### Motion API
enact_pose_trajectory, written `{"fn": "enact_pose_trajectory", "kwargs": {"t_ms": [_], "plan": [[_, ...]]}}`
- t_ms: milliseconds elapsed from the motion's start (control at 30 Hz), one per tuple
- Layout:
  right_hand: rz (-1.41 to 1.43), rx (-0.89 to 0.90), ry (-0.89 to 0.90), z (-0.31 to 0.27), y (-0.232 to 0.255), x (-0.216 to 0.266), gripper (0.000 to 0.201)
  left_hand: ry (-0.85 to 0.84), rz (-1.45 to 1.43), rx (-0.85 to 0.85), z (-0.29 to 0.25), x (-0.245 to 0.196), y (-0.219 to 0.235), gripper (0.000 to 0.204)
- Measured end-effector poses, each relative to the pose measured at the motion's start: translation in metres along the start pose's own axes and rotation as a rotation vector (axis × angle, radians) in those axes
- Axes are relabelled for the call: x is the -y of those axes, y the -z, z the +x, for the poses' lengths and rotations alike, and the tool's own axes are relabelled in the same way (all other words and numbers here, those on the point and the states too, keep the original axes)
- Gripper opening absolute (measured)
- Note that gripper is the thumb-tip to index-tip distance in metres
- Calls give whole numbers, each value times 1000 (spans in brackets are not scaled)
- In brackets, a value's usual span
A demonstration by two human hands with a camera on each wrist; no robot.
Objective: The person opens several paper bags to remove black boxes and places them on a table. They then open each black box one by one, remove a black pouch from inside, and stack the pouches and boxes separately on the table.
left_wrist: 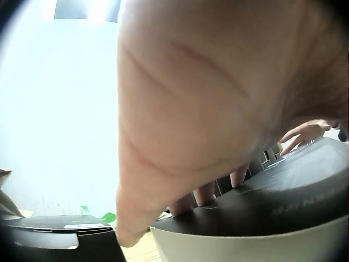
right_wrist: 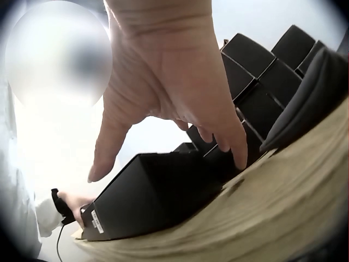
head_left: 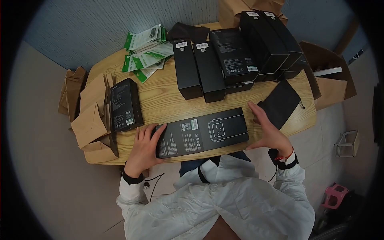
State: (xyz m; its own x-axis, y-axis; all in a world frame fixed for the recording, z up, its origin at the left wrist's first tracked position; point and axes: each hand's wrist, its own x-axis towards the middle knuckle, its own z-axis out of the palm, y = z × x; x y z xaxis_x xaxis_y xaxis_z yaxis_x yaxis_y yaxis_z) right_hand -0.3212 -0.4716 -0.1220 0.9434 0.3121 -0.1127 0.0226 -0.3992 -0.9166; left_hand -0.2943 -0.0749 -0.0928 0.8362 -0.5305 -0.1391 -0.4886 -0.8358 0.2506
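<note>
A long black box (head_left: 188,137), printed with a face-like line drawing and white text, lies along the front edge of the wooden table. My left hand (head_left: 145,149) holds its left end, fingers at the far-left corner. In the left wrist view several fingertips (left_wrist: 204,196) meet the dark top face. Around the right end spreads my right hand (head_left: 270,134), thumb and fingers wide apart, holding nothing. The right wrist view shows that open right hand (right_wrist: 169,82) above the box's end (right_wrist: 158,191), with the left hand (right_wrist: 76,202) at the other end.
Another black box (head_left: 125,105) stands beside brown paper bags (head_left: 94,94) on the left. Green-and-white packets (head_left: 150,56) lie at the back. Several black boxes (head_left: 208,72) fill the back right, with a black drawstring pouch (head_left: 282,102) before them. An open carton (head_left: 334,86) flanks the table's right side.
</note>
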Motion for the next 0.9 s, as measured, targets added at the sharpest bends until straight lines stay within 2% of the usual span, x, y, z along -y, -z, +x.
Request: {"fn": "enact_pose_trajectory", "kwargs": {"t_ms": [67,167,400,467,733,900], "plan": [[-258,-26,212,7,-16,-6,116,-12,-23,-7,1,3,-1,105],[-225,-47,242,19,-28,-7,112,-30,-50,-16,2,5,-4,105],[-238,30,225,14,-3,-2,107,-42,-39,-22,-2,6,-2,103],[-203,28,158,6,1,-4,108,-25,-59,-11,-1,5,-1,103],[-196,-6,142,-4,11,-13,111,12,3,25,2,10,5,105],[-163,2,132,-4,16,-9,110,91,22,22,-5,-1,9,115]]}}
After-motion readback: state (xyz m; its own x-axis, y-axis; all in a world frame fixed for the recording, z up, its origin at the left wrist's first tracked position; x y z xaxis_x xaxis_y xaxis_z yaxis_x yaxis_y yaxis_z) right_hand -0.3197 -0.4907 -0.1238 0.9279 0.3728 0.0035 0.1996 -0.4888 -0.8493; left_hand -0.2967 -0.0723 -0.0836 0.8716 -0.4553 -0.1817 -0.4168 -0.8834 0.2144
